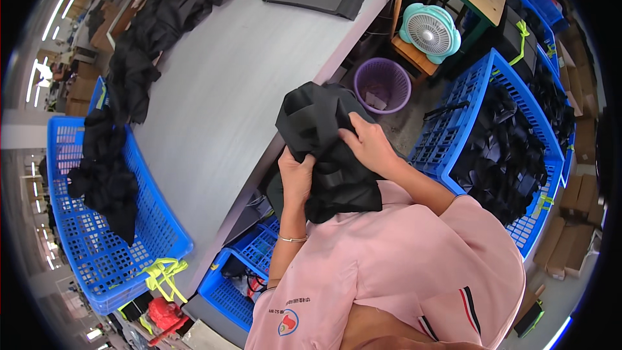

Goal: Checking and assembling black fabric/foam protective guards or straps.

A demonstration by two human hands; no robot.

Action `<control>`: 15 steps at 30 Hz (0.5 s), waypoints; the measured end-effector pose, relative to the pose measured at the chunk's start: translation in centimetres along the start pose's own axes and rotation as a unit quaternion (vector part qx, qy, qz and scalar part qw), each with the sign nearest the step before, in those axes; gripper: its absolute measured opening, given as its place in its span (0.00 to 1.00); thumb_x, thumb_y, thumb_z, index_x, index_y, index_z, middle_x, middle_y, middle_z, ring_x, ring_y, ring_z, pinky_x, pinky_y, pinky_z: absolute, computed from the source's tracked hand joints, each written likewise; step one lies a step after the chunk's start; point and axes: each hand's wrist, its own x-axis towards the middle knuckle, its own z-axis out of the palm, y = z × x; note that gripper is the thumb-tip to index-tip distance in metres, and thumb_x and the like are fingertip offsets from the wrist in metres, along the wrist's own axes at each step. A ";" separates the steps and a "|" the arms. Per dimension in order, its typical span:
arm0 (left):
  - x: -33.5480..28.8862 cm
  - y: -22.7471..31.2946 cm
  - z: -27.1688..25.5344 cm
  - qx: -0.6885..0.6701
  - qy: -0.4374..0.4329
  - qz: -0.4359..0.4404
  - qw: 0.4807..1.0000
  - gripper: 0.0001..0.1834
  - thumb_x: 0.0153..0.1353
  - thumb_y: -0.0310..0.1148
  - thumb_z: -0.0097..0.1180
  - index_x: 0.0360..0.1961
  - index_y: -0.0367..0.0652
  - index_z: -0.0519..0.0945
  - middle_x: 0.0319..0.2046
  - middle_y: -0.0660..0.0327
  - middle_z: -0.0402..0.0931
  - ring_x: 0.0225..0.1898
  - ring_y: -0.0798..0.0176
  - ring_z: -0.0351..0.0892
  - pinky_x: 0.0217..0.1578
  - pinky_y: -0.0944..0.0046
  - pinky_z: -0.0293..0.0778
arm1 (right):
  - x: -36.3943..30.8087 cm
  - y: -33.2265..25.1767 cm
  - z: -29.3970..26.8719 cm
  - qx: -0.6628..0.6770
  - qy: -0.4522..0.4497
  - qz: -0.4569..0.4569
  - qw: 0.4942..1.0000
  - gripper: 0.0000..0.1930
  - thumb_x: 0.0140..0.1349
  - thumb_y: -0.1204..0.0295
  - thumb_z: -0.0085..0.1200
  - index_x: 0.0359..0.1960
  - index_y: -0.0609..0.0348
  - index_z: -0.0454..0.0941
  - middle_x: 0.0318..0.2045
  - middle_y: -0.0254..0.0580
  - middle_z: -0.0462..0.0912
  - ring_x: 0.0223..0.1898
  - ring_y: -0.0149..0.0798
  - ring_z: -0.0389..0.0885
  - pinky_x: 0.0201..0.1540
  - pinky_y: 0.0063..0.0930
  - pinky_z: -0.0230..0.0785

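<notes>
Black cloth point(334, 155) is bunched up: left fingers point(308, 161) pinch it at eight o'clock, right fingers point(358, 124) at two. It's at the four o'clock edge of the counter point(207, 91); purple bin point(382, 102) at one, blue basket point(452, 155) at three.

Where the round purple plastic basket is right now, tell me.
In the head view, the purple basket is right of centre, in the upper half, below and left of the round turquoise fan, beside the black cloth in the right hand.
</notes>
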 end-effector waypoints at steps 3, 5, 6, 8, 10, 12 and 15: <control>-0.2 0.9 -0.6 -0.063 -0.034 -0.008 0.997 0.27 0.55 0.20 0.57 0.59 0.33 0.72 0.54 0.57 0.76 0.55 0.64 0.74 0.58 0.64 0.67 | 0.8 2.6 -0.5 0.064 0.009 -0.060 0.996 0.10 0.61 0.75 0.55 0.36 0.67 0.66 0.31 0.68 0.72 0.39 0.69 0.68 0.34 0.42 0.68; -0.2 2.5 -1.1 -0.115 -0.045 0.005 0.992 0.31 0.56 0.21 0.58 0.62 0.33 0.68 0.59 0.55 0.72 0.59 0.62 0.71 0.61 0.63 0.65 | 0.4 1.5 -1.8 0.054 -0.003 -0.059 0.997 0.09 0.60 0.78 0.54 0.37 0.66 0.66 0.32 0.66 0.72 0.38 0.69 0.66 0.34 0.39 0.68; 0.3 3.5 -1.8 -0.135 -0.036 0.044 0.989 0.35 0.55 0.23 0.60 0.65 0.35 0.65 0.62 0.54 0.68 0.62 0.61 0.68 0.63 0.61 0.62 | 0.4 1.2 -2.2 0.053 -0.007 -0.074 0.996 0.09 0.60 0.78 0.54 0.37 0.66 0.66 0.31 0.66 0.71 0.38 0.69 0.66 0.33 0.38 0.68; 1.2 5.5 -2.4 -0.156 -0.023 0.084 0.984 0.39 0.55 0.25 0.62 0.68 0.37 0.62 0.65 0.53 0.65 0.65 0.60 0.65 0.65 0.60 0.60 | 0.4 0.4 -3.2 0.025 -0.008 -0.102 0.994 0.08 0.61 0.80 0.54 0.37 0.66 0.66 0.28 0.63 0.71 0.35 0.68 0.67 0.32 0.36 0.67; 2.0 7.8 -2.6 -0.086 -0.053 0.129 0.986 0.35 0.55 0.28 0.65 0.64 0.43 0.68 0.64 0.54 0.67 0.63 0.60 0.68 0.61 0.60 0.65 | 0.6 -0.9 -3.9 0.024 -0.021 -0.121 0.992 0.09 0.61 0.80 0.55 0.36 0.66 0.66 0.27 0.63 0.71 0.34 0.67 0.67 0.32 0.37 0.67; 3.0 8.7 -3.0 0.080 -0.031 0.168 0.982 0.30 0.56 0.29 0.65 0.60 0.44 0.72 0.63 0.54 0.67 0.61 0.61 0.69 0.57 0.61 0.68 | 0.7 -1.2 -4.0 0.024 -0.030 -0.137 0.990 0.09 0.61 0.79 0.55 0.36 0.65 0.66 0.26 0.62 0.71 0.33 0.67 0.68 0.31 0.37 0.67; 4.3 9.3 -2.9 0.280 -0.010 0.247 0.928 0.17 0.56 0.27 0.65 0.47 0.45 0.78 0.61 0.56 0.70 0.53 0.63 0.76 0.43 0.64 0.74 | 0.8 -1.2 -4.1 0.017 -0.037 -0.161 0.986 0.10 0.61 0.79 0.56 0.35 0.65 0.65 0.24 0.62 0.71 0.31 0.66 0.69 0.29 0.38 0.66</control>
